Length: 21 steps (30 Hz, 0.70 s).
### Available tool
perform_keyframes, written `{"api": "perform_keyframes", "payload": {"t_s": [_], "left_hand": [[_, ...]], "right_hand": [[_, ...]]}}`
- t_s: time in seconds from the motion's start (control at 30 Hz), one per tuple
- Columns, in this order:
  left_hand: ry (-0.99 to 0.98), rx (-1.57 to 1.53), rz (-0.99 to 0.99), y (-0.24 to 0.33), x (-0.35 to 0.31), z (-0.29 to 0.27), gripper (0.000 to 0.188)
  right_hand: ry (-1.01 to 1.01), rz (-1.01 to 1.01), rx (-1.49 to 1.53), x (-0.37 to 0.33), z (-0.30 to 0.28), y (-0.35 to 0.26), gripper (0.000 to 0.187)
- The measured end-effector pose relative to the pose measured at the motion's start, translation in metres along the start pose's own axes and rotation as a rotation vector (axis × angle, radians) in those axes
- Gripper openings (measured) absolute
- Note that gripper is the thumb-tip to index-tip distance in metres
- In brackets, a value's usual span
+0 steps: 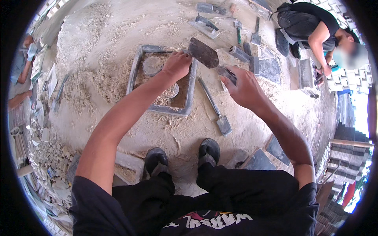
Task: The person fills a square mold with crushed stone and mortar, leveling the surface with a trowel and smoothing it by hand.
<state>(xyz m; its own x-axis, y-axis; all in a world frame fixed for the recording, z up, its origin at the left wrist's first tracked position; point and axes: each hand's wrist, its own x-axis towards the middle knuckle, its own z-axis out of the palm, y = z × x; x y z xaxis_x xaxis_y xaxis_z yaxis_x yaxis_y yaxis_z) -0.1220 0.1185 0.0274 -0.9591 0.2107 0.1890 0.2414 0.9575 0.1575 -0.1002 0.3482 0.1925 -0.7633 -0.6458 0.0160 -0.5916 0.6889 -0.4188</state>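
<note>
Head view: a dark metal trowel [202, 53] is held by the right hand [245, 87]; the left hand [178, 66] is unclear. The grey rectangular frame [170, 110] seems only partly filled.

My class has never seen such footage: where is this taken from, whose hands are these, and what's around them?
There is no machine here, just a person wearing a fisheye camera on the head. It looks down, and straight edges bend near the picture's rim. The bare right hand holds a dark, flat-bladed metal trowel. The bare left hand is by a grey rectangular frame with two pale round discs inside; whether it grips anything is unclear. On the pale, dusty ground lies a long-handled metal tool with a small flat blade. Another person in dark clothing bends over at the right.
</note>
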Motion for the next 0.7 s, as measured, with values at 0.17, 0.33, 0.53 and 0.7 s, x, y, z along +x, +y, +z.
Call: {"api": "perform_keyframes", "payload": {"t_s": [0.17,0.33,0.53,0.7], "left_hand": [[0.103,-0.035,0.074,-0.011,-0.004,0.006,0.018],[0.079,0.038,0.116,-0.004,-0.002,0.007,0.015],[0.072,-0.142,0.08,-0.028,-0.006,0.013,0.014],[0.157,-0.415,0.067,-0.022,-0.014,-0.011,0.02]], "right_hand": [[0.019,0.072,0.126,0.0,0.003,-0.004,0.032],[0.039,0.047,0.095,-0.004,0.011,0.005,0.033],[0.075,0.034,0.155,-0.009,0.015,0.004,0.033],[0.04,0.121,0.201,-0.009,0.012,0.004,0.035]]}}
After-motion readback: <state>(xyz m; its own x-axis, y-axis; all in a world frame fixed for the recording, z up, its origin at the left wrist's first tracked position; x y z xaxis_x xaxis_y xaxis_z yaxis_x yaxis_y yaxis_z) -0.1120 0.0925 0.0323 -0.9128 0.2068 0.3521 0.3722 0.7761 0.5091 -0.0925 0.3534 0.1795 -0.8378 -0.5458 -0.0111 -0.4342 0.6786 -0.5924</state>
